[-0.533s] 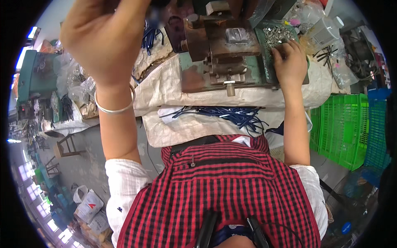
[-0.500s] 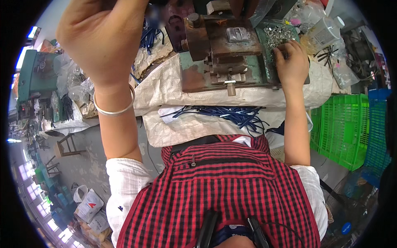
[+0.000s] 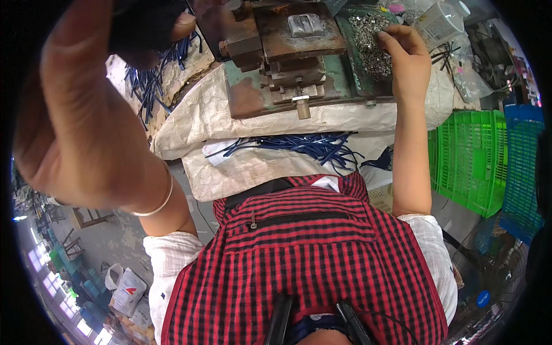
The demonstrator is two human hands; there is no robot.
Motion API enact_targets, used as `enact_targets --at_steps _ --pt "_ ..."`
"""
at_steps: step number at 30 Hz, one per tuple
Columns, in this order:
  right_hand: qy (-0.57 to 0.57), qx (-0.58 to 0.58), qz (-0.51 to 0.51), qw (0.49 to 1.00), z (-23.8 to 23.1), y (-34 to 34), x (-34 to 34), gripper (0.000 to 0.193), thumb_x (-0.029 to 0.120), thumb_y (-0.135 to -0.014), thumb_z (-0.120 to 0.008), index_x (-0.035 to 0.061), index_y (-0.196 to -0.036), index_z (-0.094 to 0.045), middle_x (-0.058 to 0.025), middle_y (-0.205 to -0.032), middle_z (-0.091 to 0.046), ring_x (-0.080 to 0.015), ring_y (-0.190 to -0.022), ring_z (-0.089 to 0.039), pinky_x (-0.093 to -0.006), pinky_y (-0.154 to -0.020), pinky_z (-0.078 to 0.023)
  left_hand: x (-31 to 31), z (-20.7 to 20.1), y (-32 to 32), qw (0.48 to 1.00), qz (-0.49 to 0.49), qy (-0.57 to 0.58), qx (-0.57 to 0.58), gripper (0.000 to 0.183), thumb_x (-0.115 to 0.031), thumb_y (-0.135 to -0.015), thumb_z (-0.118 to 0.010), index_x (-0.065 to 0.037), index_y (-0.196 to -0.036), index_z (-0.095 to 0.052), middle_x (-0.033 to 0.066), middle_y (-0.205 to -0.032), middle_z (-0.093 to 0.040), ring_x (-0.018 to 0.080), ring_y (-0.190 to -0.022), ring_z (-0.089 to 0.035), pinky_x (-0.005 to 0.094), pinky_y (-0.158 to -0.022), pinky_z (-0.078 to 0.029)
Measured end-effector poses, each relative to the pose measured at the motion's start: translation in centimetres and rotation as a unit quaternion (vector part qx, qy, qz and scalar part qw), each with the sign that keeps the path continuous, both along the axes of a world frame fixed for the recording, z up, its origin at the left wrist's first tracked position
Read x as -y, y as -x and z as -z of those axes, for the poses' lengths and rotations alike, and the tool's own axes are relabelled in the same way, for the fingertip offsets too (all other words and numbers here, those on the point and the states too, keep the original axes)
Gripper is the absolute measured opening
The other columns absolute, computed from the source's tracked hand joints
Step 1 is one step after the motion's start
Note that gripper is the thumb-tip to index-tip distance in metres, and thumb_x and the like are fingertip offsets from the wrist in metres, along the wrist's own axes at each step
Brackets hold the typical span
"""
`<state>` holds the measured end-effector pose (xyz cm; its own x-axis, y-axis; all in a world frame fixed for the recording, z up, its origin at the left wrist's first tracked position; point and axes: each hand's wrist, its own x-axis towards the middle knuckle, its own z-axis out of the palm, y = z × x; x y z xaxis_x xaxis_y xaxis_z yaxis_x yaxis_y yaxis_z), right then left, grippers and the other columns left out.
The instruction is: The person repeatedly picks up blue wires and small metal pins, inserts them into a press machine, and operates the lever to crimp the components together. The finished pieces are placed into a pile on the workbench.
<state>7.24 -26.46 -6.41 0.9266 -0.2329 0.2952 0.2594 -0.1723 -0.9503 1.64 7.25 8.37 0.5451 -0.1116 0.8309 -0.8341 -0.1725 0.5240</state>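
Observation:
My left hand (image 3: 92, 121), blurred and large, is raised very near the camera at the upper left. Its fingers curl around a dark shape (image 3: 146, 26) too blurred to name. At the right, my right hand (image 3: 411, 63) has thumb and forefinger drawn together over a heap of small shiny metal pieces (image 3: 372, 49) on a green tray (image 3: 356, 86). Whatever is in that pinch is too small to make out. Between the hands stands a rusty metal machine (image 3: 287, 43), with a grey metal block (image 3: 306, 25) on its top plate.
Dark blue cord lengths (image 3: 310, 148) lie on a pale woven sheet (image 3: 195, 123) before me; more blue cords (image 3: 144, 86) are at the left. A clear plastic jar (image 3: 440, 23) stands beyond the tray. Green (image 3: 468, 161) and blue crates (image 3: 523, 172) stand at the right.
My left hand has moved left and downward, closer to the camera. The right hand has shifted slightly up, its thumb and forefinger now drawn together. The view has shifted a little.

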Motion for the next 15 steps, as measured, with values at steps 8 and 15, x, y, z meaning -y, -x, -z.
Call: enact_targets --at_steps 8,15 --pt "-0.023 0.159 -0.026 0.987 -5.6 2.7 -12.0 0.018 0.000 -0.091 -0.063 -0.0020 -0.108 -0.057 -0.0133 -0.096 -0.072 -0.0201 -0.084 -0.070 -0.0294 -0.080 -0.053 2.4 1.4 -3.1 0.995 -0.066 0.060 -0.038 0.013 -0.004 -0.097 -0.064 0.008 -0.099 -0.067 0.0191 -0.091 -0.072 0.0220 -0.078 -0.070 0.0292 -0.065 -0.059" --pt "-0.306 0.047 -0.107 0.945 -6.4 3.0 -13.6 0.029 -0.001 -0.095 -0.059 -0.0046 -0.122 -0.048 -0.0087 -0.099 -0.071 -0.0099 -0.096 -0.061 -0.0236 -0.089 -0.045 3.1 0.9 -2.8 0.990 -0.097 0.087 -0.049 0.010 -0.001 -0.092 -0.071 0.006 -0.098 -0.068 0.0129 -0.089 -0.074 0.0117 -0.076 -0.067 0.0213 -0.070 -0.053"
